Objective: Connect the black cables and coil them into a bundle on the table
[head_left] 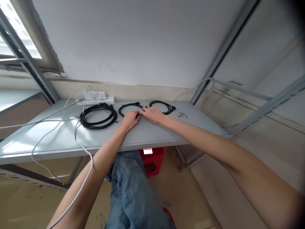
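On the grey shelf top (152,135) lie three coiled black cables. Both my hands are at the middle black cable (122,109), close together at the near right side of its loop. My left hand (131,119) has its fingers curled round the cable. My right hand (152,114) is beside it, fingertips pressed together on the same cable and partly hiding it. To the left rests a thicker coiled black cable (83,120). Behind my right hand sits another coiled black cable (164,103). A few short black ties (182,114) lie further right.
A white power strip (95,101) with plugged-in adapters stands at the back left. A white cord (85,149) hangs over the front edge and across my left arm. Metal posts (214,54) frame the shelf. Below, a red stool (157,159) carries a phone (147,151).
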Demonstrator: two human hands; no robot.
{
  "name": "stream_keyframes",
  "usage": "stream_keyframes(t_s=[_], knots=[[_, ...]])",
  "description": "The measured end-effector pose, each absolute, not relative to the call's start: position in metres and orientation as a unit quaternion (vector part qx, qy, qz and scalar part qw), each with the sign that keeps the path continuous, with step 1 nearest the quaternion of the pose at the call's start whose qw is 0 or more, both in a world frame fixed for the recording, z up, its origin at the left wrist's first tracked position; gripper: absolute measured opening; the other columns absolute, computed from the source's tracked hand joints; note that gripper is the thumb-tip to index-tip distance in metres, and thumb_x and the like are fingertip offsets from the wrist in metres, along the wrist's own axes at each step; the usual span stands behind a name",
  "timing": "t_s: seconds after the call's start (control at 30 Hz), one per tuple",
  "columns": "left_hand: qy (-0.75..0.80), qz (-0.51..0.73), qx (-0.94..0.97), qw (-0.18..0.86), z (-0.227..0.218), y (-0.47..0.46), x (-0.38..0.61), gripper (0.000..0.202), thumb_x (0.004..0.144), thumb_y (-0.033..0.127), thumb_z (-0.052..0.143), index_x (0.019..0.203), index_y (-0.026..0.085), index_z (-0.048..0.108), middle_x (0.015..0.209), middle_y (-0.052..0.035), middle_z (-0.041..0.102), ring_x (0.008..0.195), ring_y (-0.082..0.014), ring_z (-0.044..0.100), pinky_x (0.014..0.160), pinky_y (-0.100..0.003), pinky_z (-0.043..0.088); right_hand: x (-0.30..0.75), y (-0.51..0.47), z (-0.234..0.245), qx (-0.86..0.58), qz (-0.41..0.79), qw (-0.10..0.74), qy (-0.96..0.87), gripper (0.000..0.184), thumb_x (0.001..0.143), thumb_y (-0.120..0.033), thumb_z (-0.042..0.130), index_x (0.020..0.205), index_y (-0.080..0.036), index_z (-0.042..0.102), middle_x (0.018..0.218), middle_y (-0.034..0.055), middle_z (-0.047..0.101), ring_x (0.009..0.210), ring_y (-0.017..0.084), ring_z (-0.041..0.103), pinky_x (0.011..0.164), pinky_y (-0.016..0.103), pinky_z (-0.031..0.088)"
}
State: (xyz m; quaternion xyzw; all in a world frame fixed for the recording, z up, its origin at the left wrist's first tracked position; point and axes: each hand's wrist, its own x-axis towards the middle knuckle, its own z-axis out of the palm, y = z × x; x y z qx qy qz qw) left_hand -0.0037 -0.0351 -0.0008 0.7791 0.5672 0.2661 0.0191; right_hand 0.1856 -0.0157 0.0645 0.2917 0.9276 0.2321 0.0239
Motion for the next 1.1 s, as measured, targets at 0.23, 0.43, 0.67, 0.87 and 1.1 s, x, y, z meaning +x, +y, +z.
stream_keyframes(t_s=[0.23,0.43,0.67,0.87,1.1], knots=[[0.576,0.254,0.777,0.017,0.001,-0.036,-0.003,0.029,0.102,0.037,0.048,0.107,0.018,0.07,0.103,-0.0151,0.077,0.103,-0.0311,0.069,0.087,-0.038,0.049,0.183,-0.009,0.057,0.246,0.267,0.044,0.931,0.033,0.105,-0.009,0.038,0.121,-0.009,0.066,0.107,0.0204,0.072,0.096,0.027,0.068,0.08,0.037,0.044],[0.586,0.241,0.773,0.009,0.0,-0.036,-0.002,0.03,0.1,0.039,0.05,0.11,0.019,0.069,0.101,-0.0145,0.077,0.101,-0.031,0.069,0.083,-0.038,0.05,0.184,-0.015,0.056,0.364,0.126,-0.024,0.922,0.023,0.096,-0.013,0.055,0.111,-0.014,0.072,0.104,0.0166,0.076,0.095,0.027,0.07,0.077,0.032,0.046],[0.584,0.245,0.774,0.011,0.001,-0.036,-0.001,0.03,0.1,0.041,0.05,0.109,0.02,0.069,0.101,-0.0136,0.077,0.1,-0.0296,0.07,0.081,-0.036,0.049,0.166,-0.006,0.07,0.584,-0.441,-0.153,0.664,0.015,0.089,-0.012,0.06,0.073,-0.014,0.061,0.063,0.0051,0.067,0.048,0.01,0.055,0.047,0.021,0.034],[0.576,0.247,0.779,0.015,0.0,-0.035,-0.003,0.028,0.1,0.039,0.051,0.107,0.019,0.07,0.102,-0.0136,0.077,0.099,-0.03,0.07,0.08,-0.037,0.049,0.166,-0.007,0.069,0.597,-0.477,-0.123,0.633,0.013,0.092,-0.013,0.059,0.079,-0.015,0.058,0.062,0.0021,0.064,0.045,0.009,0.051,0.044,0.021,0.031],[0.576,0.251,0.778,0.023,0.001,-0.036,-0.003,0.03,0.101,0.039,0.049,0.113,0.019,0.069,0.104,-0.014,0.077,0.102,-0.0304,0.07,0.086,-0.038,0.05,0.178,-0.025,0.052,0.402,0.156,-0.04,0.901,0.035,0.103,-0.014,0.045,0.137,-0.014,0.052,0.126,0.0217,0.067,0.095,0.027,0.071,0.074,0.034,0.049]])
